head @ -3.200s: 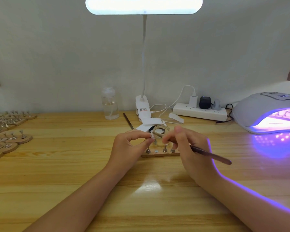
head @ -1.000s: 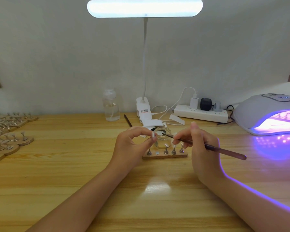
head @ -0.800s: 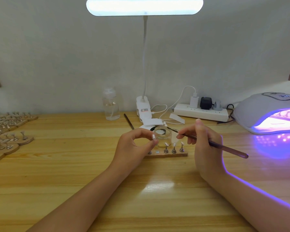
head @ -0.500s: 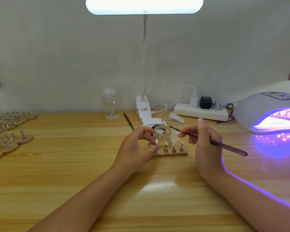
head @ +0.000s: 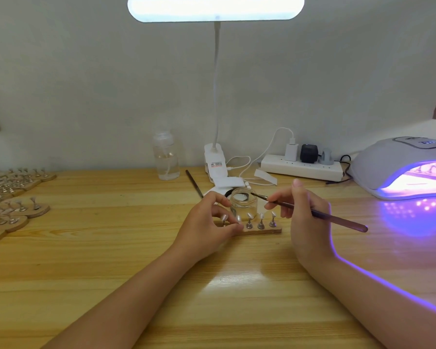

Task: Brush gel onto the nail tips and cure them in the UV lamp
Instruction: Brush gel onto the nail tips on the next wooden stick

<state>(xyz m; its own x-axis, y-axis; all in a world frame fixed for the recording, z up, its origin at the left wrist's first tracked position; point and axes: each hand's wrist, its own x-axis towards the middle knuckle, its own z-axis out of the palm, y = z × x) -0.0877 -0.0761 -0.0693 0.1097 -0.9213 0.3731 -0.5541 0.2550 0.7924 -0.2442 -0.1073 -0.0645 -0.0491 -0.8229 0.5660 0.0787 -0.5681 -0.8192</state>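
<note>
A small wooden holder (head: 262, 231) lies mid-table with several metal stands carrying clear nail tips (head: 261, 217). My left hand (head: 204, 222) is at its left end, thumb and fingers pinched on one nail tip stand (head: 238, 219) set down onto the holder. Just behind stands an uncapped glass gel jar (head: 243, 204). My right hand (head: 305, 217) holds a thin brush (head: 325, 216) like a pen, its bristles at the jar's right rim. The UV lamp (head: 388, 157) at the far right glows purple, with another holder inside it.
Several more wooden holders with stands (head: 15, 207) crowd the left edge. Along the wall are a clear bottle (head: 166, 157), a clip desk lamp (head: 215, 162) and a power strip (head: 302, 168) with cables. A second brush (head: 193, 182) lies behind the jar.
My left hand has lowered the nail tip stand from in front of the jar down to the holder's left end. My right hand drew the brush off the tip and toward the jar's rim.
</note>
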